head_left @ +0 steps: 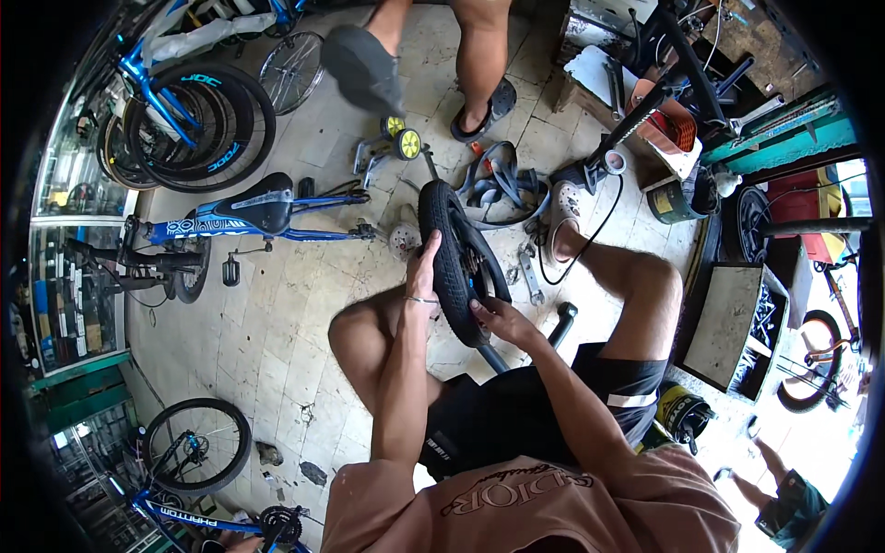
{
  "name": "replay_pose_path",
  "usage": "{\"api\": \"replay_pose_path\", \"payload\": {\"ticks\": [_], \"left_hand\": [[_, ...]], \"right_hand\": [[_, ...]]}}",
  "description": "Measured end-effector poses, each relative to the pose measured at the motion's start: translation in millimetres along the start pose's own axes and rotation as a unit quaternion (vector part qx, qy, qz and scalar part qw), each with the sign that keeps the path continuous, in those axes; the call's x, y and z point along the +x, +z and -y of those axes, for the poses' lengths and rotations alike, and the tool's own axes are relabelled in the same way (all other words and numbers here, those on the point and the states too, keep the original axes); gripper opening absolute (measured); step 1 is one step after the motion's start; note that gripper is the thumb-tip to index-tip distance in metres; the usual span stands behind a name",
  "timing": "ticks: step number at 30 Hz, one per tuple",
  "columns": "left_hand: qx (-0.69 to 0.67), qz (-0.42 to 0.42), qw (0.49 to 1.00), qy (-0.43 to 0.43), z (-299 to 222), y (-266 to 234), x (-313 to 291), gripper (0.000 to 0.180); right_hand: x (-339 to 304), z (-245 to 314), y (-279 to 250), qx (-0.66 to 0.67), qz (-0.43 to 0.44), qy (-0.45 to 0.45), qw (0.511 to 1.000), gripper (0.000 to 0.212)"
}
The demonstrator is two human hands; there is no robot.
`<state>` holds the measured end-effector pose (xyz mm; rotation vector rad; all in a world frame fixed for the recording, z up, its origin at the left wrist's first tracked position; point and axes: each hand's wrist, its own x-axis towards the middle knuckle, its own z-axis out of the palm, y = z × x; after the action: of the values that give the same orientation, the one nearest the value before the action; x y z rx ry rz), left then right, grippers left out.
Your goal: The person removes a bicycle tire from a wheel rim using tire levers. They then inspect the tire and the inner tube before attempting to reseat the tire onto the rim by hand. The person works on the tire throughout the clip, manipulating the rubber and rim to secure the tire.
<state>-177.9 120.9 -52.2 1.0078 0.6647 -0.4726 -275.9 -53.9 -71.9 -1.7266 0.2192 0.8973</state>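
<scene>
A small bicycle wheel with a black knobby tire (pixel 445 241) stands upright between my knees, turned nearly edge-on. My left hand (pixel 423 274) is closed on the tire's left side, with the fingers along the tread. On the lower right, my right hand (pixel 504 323) grips the tire near its inner edge, thumb pressed toward the rim. The hub and spokes are mostly hidden by the tire. A metal wrench (pixel 530 276) lies on the tiles to the right of the wheel. Beyond the wheel lies a tangle of grey-blue rubber strips (pixel 502 189).
A blue bicycle frame (pixel 263 217) lies at the left. Training wheels (pixel 407 144) with yellow hubs sit ahead. A floor pump's gauge (pixel 615 162) and hose are by my right foot. Another person's leg (pixel 481 55) steps at the far side. An open metal box (pixel 737 323) stands right.
</scene>
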Motion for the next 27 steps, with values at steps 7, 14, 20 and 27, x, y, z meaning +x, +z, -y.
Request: {"api": "replay_pose_path", "payload": {"ticks": [7,14,20,27], "left_hand": [[0.03,-0.017,0.999,0.011,-5,14,10,0.058],[-0.009,0.048,0.999,-0.024,-22,23,8,0.06],[0.316,-0.058,0.937,0.139,1,1,9,0.068],[0.209,0.008,0.976,0.057,27,3,-9,0.062]], "right_hand": [[11,-17,-2,0.036,0.075,-0.057,0.995,0.064],[-2,14,-31,0.199,0.036,-0.046,0.978,0.042],[51,49,-59,0.428,0.069,-0.004,0.901,0.062],[72,47,-49,0.406,0.103,-0.02,0.908,0.067]]}}
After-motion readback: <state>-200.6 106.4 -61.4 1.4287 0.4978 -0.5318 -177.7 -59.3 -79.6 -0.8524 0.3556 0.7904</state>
